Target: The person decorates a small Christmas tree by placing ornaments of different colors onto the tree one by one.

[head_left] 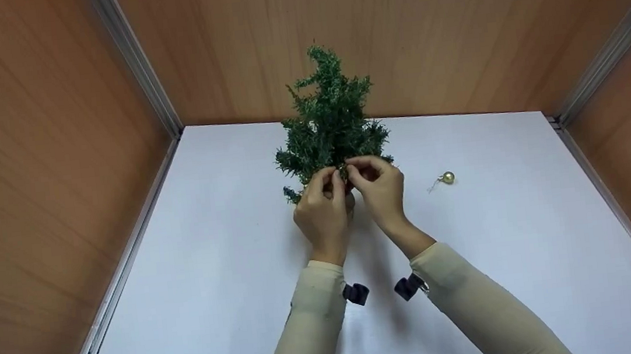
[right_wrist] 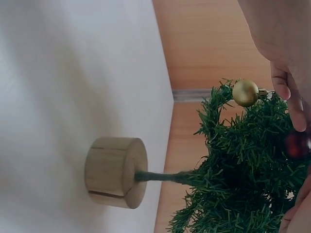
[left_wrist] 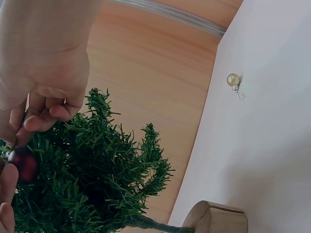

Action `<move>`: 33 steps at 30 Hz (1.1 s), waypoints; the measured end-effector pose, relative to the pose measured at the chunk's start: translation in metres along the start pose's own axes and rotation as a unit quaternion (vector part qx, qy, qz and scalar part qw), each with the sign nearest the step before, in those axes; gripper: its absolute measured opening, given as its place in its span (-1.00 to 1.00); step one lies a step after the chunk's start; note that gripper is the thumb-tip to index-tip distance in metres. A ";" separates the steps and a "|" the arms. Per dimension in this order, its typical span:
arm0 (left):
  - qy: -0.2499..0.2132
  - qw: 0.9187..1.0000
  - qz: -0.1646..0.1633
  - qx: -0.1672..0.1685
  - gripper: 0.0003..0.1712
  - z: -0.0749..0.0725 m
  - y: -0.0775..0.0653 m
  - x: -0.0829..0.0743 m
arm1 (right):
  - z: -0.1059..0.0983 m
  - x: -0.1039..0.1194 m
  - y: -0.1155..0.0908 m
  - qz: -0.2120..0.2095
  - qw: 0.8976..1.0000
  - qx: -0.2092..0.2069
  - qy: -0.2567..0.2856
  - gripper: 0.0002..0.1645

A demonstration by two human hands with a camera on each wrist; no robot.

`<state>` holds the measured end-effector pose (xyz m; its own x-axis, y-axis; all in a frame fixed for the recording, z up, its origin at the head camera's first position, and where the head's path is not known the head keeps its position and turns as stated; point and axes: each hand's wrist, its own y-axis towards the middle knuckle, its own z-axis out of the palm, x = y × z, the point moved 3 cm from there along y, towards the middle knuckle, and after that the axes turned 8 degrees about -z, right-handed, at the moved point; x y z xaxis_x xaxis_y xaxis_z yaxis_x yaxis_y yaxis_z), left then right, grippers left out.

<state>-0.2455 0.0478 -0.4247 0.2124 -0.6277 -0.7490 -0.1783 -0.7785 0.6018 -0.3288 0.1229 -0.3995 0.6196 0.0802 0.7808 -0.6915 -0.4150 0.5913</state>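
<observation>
In front of me stands a small artificial Christmas tree (head_left: pixel 332 116) with green tinsel-like needles and a round wooden base (right_wrist: pixel 112 172). Both hands meet at its lower front branches. Between their fingertips is a dark red bauble (left_wrist: pixel 23 165), close against the needles. My left hand (head_left: pixel 322 211) pinches at the bauble from the left, thumb and index finger together. From the right, my right hand (head_left: pixel 378 188) pinches at the bauble's upper end with thumb and index finger. The fingers partly hide its top. A gold bauble (right_wrist: pixel 245 93) hangs on a branch beside the left hand.
Another gold bauble (head_left: pixel 448 177) with a thin thread lies on the white table (head_left: pixel 217 304) to the right of the tree. Wood-grain panels (head_left: pixel 423 31) with metal edge rails enclose the table at the back and both sides.
</observation>
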 end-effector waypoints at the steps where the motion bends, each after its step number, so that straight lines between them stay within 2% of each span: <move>1: 0.001 1.000 0.000 0.001 -0.82 0.000 -0.001 0.000 | -0.001 0.005 0.000 0.000 1.000 0.002 0.000 -0.88; 5: 0.005 1.000 -0.003 0.001 -0.83 0.001 -0.002 0.001 | -0.003 0.026 -0.002 0.002 1.000 0.008 -0.006 -0.88; 8: 0.007 1.000 -0.003 0.002 -0.85 0.002 -0.004 0.001 | -0.004 0.030 -0.004 0.004 1.000 0.007 -0.012 -0.88; 18: 0.003 1.000 -0.001 0.006 -0.86 0.002 -0.006 0.004 | -0.003 0.028 -0.006 -0.003 1.000 0.007 -0.018 -0.90; 25: 0.000 1.000 -0.004 0.012 -0.85 0.003 -0.008 0.005 | -0.004 0.025 -0.008 -0.006 1.000 0.015 0.002 -0.88; 33: 0.001 1.000 -0.003 0.017 -0.84 0.002 -0.008 0.005 | -0.005 0.025 -0.008 -0.002 1.000 0.006 0.005 -0.91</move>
<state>-0.2445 0.0514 -0.4335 0.2153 -0.6230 -0.7520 -0.2087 -0.7816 0.5878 -0.3098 0.1329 -0.3840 0.6188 0.0915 0.7802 -0.6837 -0.4263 0.5922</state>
